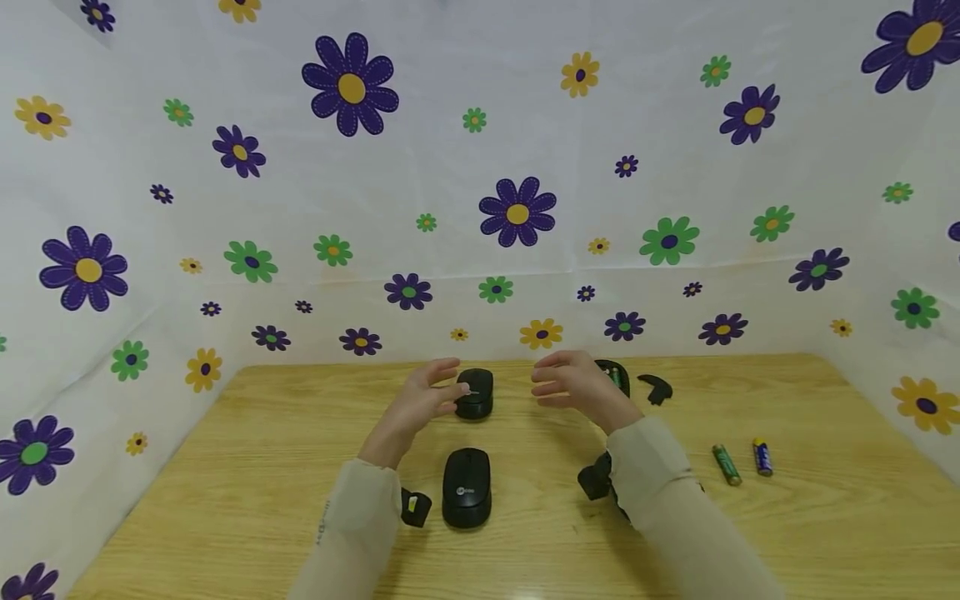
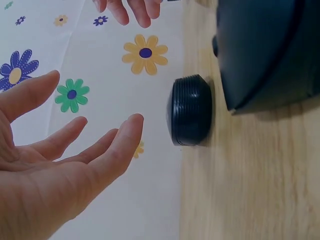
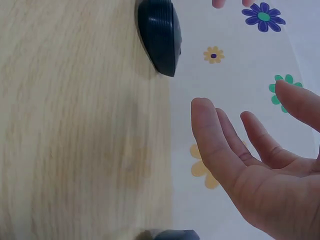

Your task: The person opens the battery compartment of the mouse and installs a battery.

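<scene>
My left hand (image 1: 422, 402) is raised over the table, fingers apart and loosely bent, holding nothing. It overlaps the left edge of the far black computer mouse (image 1: 477, 392) in the head view. In the left wrist view that mouse (image 2: 192, 111) stands clear of the fingertips. A second black mouse (image 1: 467, 483) lies closer to me, between the forearms. Across from the left, my right hand (image 1: 579, 385) hovers with relaxed, empty fingers. Partly hidden behind it is a black casing (image 1: 622, 372) with a green battery (image 1: 616, 377) showing inside.
A curved black cover (image 1: 658, 389) lies right of the casing. Nearer on the right are a loose green battery (image 1: 725, 464) and a blue battery (image 1: 762, 457). Behind the wooden table (image 1: 300, 433) hangs a flowered white cloth (image 1: 435, 167), which also closes off both sides.
</scene>
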The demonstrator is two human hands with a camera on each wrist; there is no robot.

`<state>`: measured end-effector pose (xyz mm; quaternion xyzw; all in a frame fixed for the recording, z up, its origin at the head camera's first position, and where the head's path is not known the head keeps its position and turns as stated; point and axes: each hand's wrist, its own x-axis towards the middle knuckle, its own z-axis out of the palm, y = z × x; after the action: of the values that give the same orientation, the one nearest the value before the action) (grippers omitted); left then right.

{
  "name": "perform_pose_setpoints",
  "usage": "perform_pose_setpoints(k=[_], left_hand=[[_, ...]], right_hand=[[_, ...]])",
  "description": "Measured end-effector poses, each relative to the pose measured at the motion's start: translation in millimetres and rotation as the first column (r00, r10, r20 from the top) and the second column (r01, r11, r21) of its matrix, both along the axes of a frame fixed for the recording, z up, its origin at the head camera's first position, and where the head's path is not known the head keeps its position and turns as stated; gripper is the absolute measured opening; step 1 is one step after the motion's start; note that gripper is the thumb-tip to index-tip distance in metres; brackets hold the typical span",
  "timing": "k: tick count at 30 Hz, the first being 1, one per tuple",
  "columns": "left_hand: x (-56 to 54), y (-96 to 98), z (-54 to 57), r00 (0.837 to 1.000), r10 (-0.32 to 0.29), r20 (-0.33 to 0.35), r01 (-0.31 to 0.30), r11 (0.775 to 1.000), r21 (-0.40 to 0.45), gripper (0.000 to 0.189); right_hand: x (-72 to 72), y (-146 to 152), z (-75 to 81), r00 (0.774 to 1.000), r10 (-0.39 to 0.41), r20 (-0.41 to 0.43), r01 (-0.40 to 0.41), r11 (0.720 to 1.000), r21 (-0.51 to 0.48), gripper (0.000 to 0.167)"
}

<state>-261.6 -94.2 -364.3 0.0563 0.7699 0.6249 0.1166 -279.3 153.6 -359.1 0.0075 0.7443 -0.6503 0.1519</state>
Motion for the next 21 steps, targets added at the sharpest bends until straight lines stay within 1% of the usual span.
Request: perform_pose_setpoints(k=[5,10,13,17,21], left_hand=[[-2.2,-4.2,-3.7,1.000,0.017,0.005,-0.017,1.000,0.000,0.053],[-5.8,-5.9,-9.9,0.999,0.023,0.026,-0.024,0.999,0.037,0.054],[-6.6,-6.9,-12.5,0.999,0.030,0.035,-0.032,0.999,0.043,0.054],[-7.9,-9.6,-15.1,0.999,0.029,0.044,-0.031,0.998,0.045,0.055],[-13.2,-11.0,-19.7,0.998,0.035,0.052,-0.038,0.998,0.049,0.055]], right_hand=[[-3.4,-9.4,-9.3,0.999,-0.027,0.026,0.028,1.000,-0.011,0.041],[-6.9,-15.7,-15.9,0.997,-0.051,0.059,0.053,0.998,-0.031,0.039],[-8.2,-19.3,-19.2,0.995,-0.063,0.077,0.065,0.997,-0.031,0.037],[-8.4,-23.1,-22.8,0.994,-0.064,0.090,0.067,0.997,-0.032,0.036],[-10.5,-25.5,-25.0,0.992,-0.066,0.109,0.070,0.997,-0.031,0.036]])
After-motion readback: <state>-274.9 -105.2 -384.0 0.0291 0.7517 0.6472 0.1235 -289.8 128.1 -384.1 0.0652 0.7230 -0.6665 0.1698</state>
